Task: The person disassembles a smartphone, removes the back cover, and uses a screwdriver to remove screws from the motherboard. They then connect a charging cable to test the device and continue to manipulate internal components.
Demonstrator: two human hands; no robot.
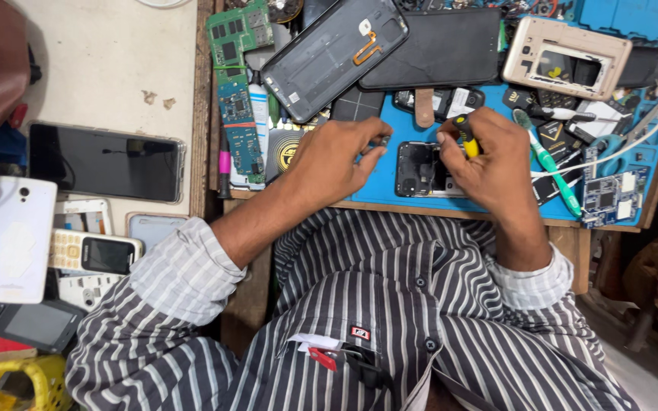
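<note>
Over a blue mat point(378, 186) on a cluttered desk point(108, 53), the right hand point(489, 156) grips one yellow-handled screwdriver point(464, 135) above one opened black phone point(418, 169); the left hand point(340, 156) pinches a tiny part. Two green circuit boards point(237, 34) and one gold phone frame point(565, 57) lie nearby.

wooden bench point(451, 211) | blue mat point(390, 164); opened phone point(418, 168); circuit boards point(239, 99)

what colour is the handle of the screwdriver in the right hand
Yellow and black screwdriver handle, in the right hand; head view.
</note>
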